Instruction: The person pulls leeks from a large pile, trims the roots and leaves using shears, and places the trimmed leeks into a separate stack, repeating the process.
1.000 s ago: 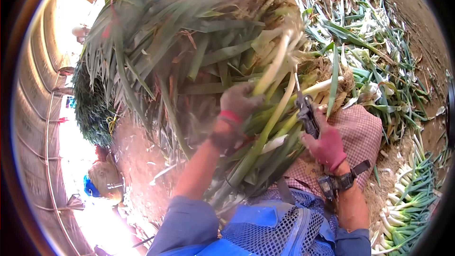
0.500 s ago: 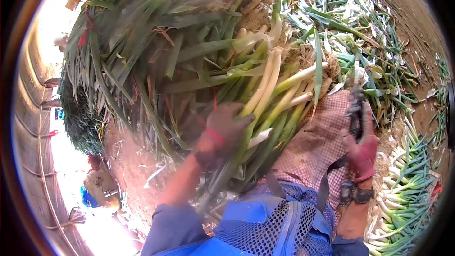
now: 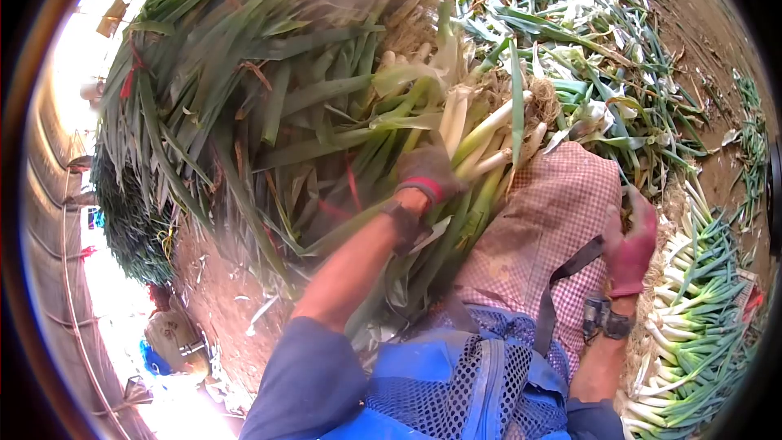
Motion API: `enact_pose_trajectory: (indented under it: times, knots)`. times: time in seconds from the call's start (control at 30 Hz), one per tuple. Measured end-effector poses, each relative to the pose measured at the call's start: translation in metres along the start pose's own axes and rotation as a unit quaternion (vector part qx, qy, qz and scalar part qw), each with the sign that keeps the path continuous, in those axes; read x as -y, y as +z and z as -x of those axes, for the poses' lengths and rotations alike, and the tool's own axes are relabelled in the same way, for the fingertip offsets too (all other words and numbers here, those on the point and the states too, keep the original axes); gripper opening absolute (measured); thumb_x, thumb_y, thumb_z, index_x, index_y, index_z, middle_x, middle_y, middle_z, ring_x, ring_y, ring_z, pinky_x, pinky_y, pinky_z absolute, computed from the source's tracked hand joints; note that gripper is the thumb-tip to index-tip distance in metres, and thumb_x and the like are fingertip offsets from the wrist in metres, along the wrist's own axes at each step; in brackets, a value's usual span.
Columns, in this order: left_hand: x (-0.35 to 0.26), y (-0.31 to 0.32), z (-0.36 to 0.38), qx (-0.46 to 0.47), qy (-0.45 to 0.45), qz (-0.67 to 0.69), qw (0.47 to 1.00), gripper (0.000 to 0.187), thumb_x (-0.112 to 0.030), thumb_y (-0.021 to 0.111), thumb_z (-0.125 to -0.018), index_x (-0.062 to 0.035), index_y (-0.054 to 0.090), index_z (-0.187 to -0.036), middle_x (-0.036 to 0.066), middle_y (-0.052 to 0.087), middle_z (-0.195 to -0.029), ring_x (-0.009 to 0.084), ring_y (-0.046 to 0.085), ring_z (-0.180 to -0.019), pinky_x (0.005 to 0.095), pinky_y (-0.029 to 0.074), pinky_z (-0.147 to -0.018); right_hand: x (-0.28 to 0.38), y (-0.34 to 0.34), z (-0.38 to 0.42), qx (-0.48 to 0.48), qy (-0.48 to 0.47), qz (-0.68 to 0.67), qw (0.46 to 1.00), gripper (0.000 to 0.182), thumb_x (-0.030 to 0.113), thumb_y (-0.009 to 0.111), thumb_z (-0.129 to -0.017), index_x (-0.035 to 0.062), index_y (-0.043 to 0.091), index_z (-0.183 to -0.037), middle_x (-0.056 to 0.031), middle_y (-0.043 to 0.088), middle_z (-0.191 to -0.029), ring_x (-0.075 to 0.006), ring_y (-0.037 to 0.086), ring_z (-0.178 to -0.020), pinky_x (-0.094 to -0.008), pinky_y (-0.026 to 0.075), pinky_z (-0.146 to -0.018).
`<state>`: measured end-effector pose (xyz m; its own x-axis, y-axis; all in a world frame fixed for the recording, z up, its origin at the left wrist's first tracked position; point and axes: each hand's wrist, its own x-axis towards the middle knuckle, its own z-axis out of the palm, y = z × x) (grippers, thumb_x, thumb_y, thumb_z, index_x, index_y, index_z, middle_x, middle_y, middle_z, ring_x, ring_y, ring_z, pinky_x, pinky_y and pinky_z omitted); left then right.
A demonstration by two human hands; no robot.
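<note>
My left hand (image 3: 426,175), in a dark glove with a red cuff, is closed around leeks in the pile before me. White leek stems (image 3: 493,128) with roots stick out just past its fingers. By my right knee is my right hand (image 3: 631,244), in a reddish glove, with its fingers curled. A black-handled tool (image 3: 626,213) is in its grip, mostly hidden now; the earlier view shows more of its handle and a thin blade. My checked trouser leg (image 3: 546,212) lies between the two hands.
A large heap of leafy leeks (image 3: 220,98) rises at the left. Cut leaves and trimmings (image 3: 586,57) cover the ground ahead. A row of trimmed leeks (image 3: 692,334) lies at my right. Another person (image 3: 175,338) is at the far left.
My left hand has moved forward and right, up along the leeks towards their white stems. My right hand has turned, hiding most of the black-handled tool. The view has shifted slightly.
</note>
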<state>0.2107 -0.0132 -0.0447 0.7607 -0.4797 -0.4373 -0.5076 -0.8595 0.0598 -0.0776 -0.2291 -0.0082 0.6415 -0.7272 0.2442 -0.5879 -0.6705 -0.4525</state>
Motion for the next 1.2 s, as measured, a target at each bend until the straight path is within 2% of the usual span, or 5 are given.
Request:
enact_pose_trajectory:
  times: [0.33,0.43,0.67,0.93,1.2]
  knots:
    - [0.037,-0.045,0.018,0.096,-0.032,0.183,0.978,0.084,-0.045,0.090,-0.059,0.0016,0.066,-0.124,0.023,0.076,-0.104,0.0365,0.075,-0.097,0.0423,0.058,-0.087,0.131,0.112,-0.004,0.370,-0.040,-0.291,0.881,0.042,0.029,0.066,-0.101,-0.0046,0.067,-0.126,-0.0089,0.075,-0.098,-0.0230,0.072,-0.087,-0.0382,0.057,-0.076]
    - [0.041,-0.045,0.034,0.006,0.051,0.157,0.986,0.080,-0.038,0.087,-0.059,-0.0012,0.068,-0.128,0.023,0.076,-0.105,0.0349,0.076,-0.095,0.0417,0.058,-0.085,0.156,0.139,-0.007,0.402,0.268,-0.668,0.566,0.041,0.033,0.067,-0.104,-0.0028,0.068,-0.124,-0.0022,0.072,-0.098,-0.0128,0.067,-0.084,-0.0267,0.054,-0.074]
    - [0.067,-0.039,0.024,0.012,0.022,0.258,0.966,0.078,-0.038,0.089,-0.061,-0.0013,0.069,-0.127,0.020,0.077,-0.107,0.0316,0.075,-0.095,0.0400,0.058,-0.087,0.146,0.170,-0.020,0.275,0.126,-0.339,0.891,0.052,0.042,0.073,-0.096,-0.0047,0.070,-0.120,-0.0246,0.075,-0.110,-0.0349,0.075,-0.100,-0.0428,0.057,-0.090]
    - [0.071,-0.030,0.023,-0.029,-0.007,0.273,0.961,0.068,-0.031,0.090,-0.065,0.0007,0.071,-0.122,0.021,0.077,-0.106,0.0313,0.074,-0.096,0.0403,0.057,-0.088,0.172,0.168,-0.066,0.412,0.104,-0.108,0.899,0.058,0.045,0.075,-0.088,-0.0088,0.075,-0.108,-0.0298,0.075,-0.109,-0.0355,0.075,-0.104,-0.0431,0.057,-0.090]
    - [0.069,-0.035,0.044,0.009,0.002,0.466,0.885,0.064,-0.027,0.095,-0.071,0.0022,0.070,-0.121,0.015,0.077,-0.102,0.0226,0.074,-0.092,0.0364,0.057,-0.082,0.151,0.167,-0.041,0.305,0.315,-0.743,0.505,0.028,0.022,0.074,-0.090,-0.0020,0.075,-0.104,-0.0074,0.074,-0.099,-0.0185,0.070,-0.092,-0.0343,0.053,-0.091]
